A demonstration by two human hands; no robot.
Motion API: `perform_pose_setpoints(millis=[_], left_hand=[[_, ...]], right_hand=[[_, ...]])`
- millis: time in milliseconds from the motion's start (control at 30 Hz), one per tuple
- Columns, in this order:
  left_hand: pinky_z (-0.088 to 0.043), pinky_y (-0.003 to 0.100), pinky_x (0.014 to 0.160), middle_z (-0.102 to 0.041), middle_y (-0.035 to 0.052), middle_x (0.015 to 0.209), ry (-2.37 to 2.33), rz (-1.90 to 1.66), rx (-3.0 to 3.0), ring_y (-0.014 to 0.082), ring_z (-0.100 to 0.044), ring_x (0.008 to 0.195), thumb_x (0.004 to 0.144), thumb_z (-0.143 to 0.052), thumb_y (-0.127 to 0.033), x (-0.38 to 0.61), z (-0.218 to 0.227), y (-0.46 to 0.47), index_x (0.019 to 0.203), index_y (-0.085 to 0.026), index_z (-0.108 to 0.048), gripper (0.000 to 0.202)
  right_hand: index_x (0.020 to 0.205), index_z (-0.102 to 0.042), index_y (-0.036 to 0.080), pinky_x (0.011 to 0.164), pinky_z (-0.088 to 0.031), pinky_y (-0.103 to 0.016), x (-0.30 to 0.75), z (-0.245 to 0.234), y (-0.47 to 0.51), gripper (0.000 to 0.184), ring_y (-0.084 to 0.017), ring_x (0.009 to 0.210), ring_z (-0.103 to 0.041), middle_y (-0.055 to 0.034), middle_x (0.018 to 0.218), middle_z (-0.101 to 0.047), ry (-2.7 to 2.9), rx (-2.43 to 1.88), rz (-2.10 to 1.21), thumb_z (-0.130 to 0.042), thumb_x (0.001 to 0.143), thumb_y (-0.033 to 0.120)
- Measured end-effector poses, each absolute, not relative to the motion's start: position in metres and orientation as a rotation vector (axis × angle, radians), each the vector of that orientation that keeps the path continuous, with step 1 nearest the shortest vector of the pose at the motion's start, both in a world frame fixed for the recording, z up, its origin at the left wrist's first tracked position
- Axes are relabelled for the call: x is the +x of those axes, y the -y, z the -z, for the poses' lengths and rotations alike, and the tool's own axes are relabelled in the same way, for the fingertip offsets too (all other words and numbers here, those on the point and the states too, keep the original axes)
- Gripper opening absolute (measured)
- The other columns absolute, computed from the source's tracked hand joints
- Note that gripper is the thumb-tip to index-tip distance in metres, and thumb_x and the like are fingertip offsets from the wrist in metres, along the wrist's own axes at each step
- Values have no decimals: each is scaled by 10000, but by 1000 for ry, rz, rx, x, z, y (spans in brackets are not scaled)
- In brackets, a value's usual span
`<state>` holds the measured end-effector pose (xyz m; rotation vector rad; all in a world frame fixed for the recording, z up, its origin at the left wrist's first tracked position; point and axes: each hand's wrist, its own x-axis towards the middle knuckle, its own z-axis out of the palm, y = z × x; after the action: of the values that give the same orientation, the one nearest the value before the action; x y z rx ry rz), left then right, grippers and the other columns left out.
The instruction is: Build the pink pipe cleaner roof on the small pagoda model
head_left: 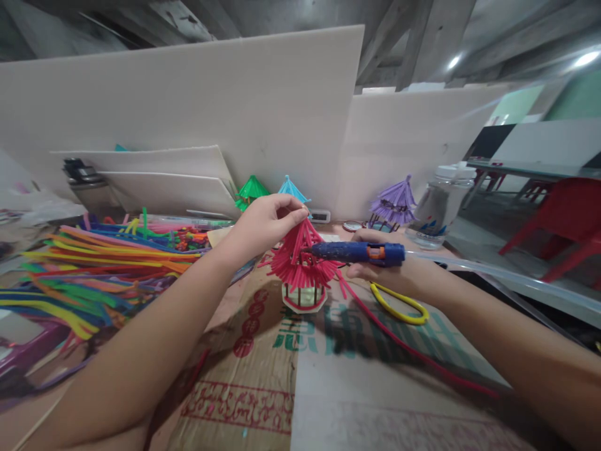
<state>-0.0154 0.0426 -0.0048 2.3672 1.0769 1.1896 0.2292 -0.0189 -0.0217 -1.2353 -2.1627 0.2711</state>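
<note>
Left hand (270, 219) is pinching the peak of a red hut (305, 269) mid-cardboard (263, 363); right hand (392, 274)'s gripping a blue tool (354, 252), tip at the roof. Pipe cleaners (117, 250) crowd the left, purple hut (394, 200) back right. Cardboard's got big green Chinese characters (345, 337). White panel (188, 113) walls off the back.

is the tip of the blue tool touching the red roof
Cannot tell. In the head view, the tip of the blue tool overlaps the red roof, but any gap in depth stays hidden.
</note>
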Motion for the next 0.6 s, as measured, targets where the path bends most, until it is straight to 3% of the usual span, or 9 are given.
perform_pose_setpoints(millis=[200, 600], left_hand=[[-434, 263, 643, -704, 42, 804, -1070, -1193, 2357, 161, -608, 703, 895, -592, -434, -16, 5, -42, 889, -147, -708, 310], [-436, 261, 643, -705, 41, 807, -1074, -1183, 2371, 161, -609, 703, 901, -583, -441, -16, 5, -42, 892, -154, -711, 314]], right_hand=[[749, -599, 200, 587, -363, -266, 228, 21, 18, 434, -166, 653, -539, -15, 718, -609, 2165, -1285, -243, -721, 696, 614], [768, -608, 209, 570, -356, -256, 227, 24, 18, 448, -152, 621, -505, -5, 709, -593, 2156, -1244, -268, -726, 689, 634]])
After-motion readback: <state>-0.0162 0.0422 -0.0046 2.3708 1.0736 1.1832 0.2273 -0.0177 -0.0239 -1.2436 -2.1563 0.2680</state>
